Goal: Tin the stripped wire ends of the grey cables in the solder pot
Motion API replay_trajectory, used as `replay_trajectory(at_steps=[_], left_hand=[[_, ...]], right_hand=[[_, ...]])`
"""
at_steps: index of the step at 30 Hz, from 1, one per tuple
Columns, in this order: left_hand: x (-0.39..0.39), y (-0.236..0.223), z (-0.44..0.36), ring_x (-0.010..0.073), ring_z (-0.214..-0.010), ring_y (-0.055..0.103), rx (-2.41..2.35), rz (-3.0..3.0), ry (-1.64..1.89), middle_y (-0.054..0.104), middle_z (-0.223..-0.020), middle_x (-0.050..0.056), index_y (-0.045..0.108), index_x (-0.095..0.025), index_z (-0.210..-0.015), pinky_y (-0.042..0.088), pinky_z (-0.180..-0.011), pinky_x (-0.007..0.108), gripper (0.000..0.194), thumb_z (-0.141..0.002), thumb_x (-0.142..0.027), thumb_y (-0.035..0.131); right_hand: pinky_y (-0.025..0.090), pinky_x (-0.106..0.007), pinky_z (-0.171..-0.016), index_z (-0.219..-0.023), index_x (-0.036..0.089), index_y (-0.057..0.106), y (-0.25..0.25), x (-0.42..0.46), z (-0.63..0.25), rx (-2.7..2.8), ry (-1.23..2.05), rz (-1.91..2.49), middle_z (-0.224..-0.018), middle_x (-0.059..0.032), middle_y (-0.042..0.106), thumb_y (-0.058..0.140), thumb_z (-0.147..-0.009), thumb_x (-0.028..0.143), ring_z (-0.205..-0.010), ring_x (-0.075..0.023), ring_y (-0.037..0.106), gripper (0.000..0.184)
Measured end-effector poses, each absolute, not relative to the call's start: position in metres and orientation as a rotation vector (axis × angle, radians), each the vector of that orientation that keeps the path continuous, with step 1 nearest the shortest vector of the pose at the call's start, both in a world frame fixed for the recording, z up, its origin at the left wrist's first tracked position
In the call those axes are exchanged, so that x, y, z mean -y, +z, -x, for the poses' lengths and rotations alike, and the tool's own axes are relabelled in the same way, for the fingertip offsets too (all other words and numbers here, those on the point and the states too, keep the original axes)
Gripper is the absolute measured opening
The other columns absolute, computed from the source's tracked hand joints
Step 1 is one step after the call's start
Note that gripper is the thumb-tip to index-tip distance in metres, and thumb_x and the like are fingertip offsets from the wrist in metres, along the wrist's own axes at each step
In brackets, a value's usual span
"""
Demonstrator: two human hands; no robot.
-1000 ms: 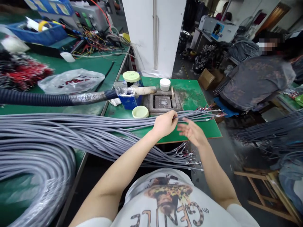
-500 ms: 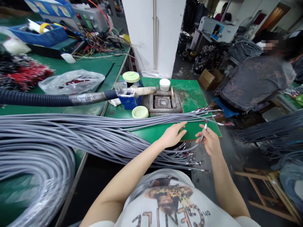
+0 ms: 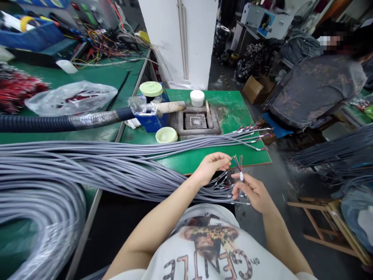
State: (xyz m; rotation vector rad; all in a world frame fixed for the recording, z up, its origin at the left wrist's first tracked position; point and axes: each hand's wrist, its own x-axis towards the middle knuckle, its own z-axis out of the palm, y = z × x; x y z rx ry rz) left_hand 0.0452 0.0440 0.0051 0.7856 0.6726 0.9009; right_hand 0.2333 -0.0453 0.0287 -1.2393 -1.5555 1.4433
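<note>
Fingers of the right hand (image 3: pixel 250 190) pinch a grey cable end (image 3: pixel 241 176) just below its white band, its thin coloured wires fanned out upward, near the near edge of the green bench (image 3: pixel 236 103). On the left hand (image 3: pixel 214 167), thumb and fingertips are drawn close together right beside those wires; whether they touch or grip one, I can't tell from where I stand.

Across the bench, between the hands and the grimy square frame (image 3: pixel 217 120), runs an upper row of grey cables (image 3: pixel 131 146), their frayed ends off to the right. A flat stick (image 3: pixel 209 114) leans at the frame's right side, with a white tub (image 3: pixel 197 98) beyond it. To the left sit a pale green dish (image 3: pixel 166 135) and a blue box (image 3: pixel 150 123), and a ribbed hose (image 3: pixel 37 123) reaches in over the box. At far right a co-worker (image 3: pixel 317 93) bends forward; a wooden stool (image 3: pixel 332 229) stands nearer.

That left hand partly covers the ends of the lower cables (image 3: pixel 163 182). Below the right fingers, the held cable's path is lost. Hose and coiled cables (image 3: pixel 58 229) are both cut off at the left, and the far right corner is blurred
</note>
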Motion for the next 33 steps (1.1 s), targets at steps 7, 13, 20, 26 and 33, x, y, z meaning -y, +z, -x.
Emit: replay_trajectory(at_steps=[7,13,20,26,33], left_hand=[[-0.013,0.025,-0.037,0.0039,-0.05,0.047,-0.707,-0.663,1.084,0.058,-0.059,-0.004,0.066,-0.013,-0.081,0.035,-0.052,0.018,0.03,-0.063,-0.032,0.081],[-0.017,0.026,-0.033,0.0036,-0.047,0.045,-0.72,-0.578,1.056,0.057,-0.057,-0.003,0.063,-0.013,-0.073,0.034,-0.05,0.017,0.029,-0.064,-0.036,0.08],[-0.01,0.027,-0.031,0.0035,-0.047,0.044,-0.806,-0.665,1.228,0.056,-0.055,-0.005,0.063,-0.013,-0.07,0.033,-0.049,0.017,0.026,-0.065,-0.033,0.079],[-0.012,0.034,-0.029,0.0058,-0.05,0.052,-0.813,-0.655,1.209,0.062,-0.058,-0.002,0.063,-0.013,-0.07,0.038,-0.051,0.019,0.03,-0.063,-0.036,0.081],[-0.013,0.032,-0.026,0.0088,-0.052,0.057,-0.749,-0.557,1.191,0.063,-0.059,-0.002,0.061,-0.013,-0.069,0.04,-0.053,0.02,0.034,-0.056,-0.035,0.084]], right_hand=[[0.05,-0.026,-0.069,-0.116,0.021,0.053,0.039,0.027,-0.22,1.811,1.422,1.261,-0.08,0.0003,0.067,0.042,-0.098,0.032,-0.066,-0.0116,0.066,0.024],[0.048,-0.025,-0.071,-0.116,0.021,0.053,0.043,0.022,-0.212,1.903,1.409,1.267,-0.081,0.0006,0.067,0.042,-0.098,0.033,-0.067,-0.0112,0.066,0.025],[0.048,-0.026,-0.07,-0.114,0.02,0.053,0.047,0.02,-0.205,1.929,1.342,1.346,-0.08,-0.0002,0.067,0.041,-0.097,0.034,-0.066,-0.0126,0.067,0.025],[0.048,-0.026,-0.069,-0.116,0.02,0.052,0.049,0.016,-0.199,2.02,1.279,1.378,-0.082,-0.0007,0.067,0.04,-0.097,0.033,-0.067,-0.0125,0.067,0.026],[0.048,-0.026,-0.068,-0.105,0.02,0.055,0.052,0.013,-0.194,2.055,1.243,1.362,-0.081,-0.0009,0.067,0.04,-0.097,0.033,-0.068,-0.0128,0.067,0.021]])
